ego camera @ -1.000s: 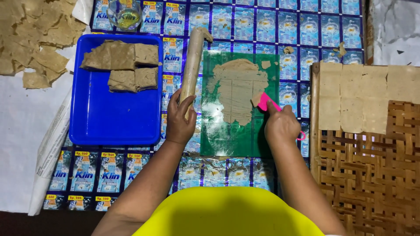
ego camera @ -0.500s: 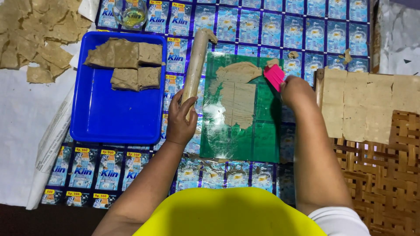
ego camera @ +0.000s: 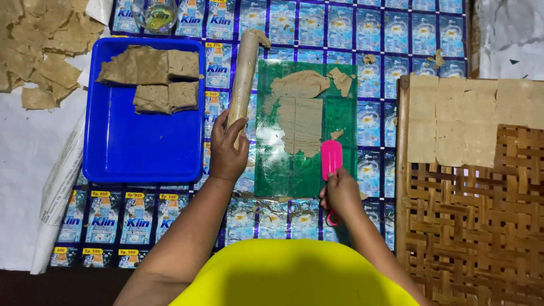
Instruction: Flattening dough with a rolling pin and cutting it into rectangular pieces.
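Gripping: left hand [ego camera: 226, 154] closed around dough-smeared wooden rolling pin [ego camera: 243, 73], parked aside; right hand [ego camera: 341, 192] closed on pink plastic scraper [ego camera: 331, 158], blade toward flattened tan dough sheet [ego camera: 300, 116] on green plastic mat [ego camera: 283, 170].

The right hand [ego camera: 341, 194] has come back from the far right edge of the green sheet [ego camera: 283, 170] to its near right corner — its pink scraper [ego camera: 331, 158] now lies on the sheet beside the cut dough strips [ego camera: 300, 126], fewer than before — the rightmost piece is gone
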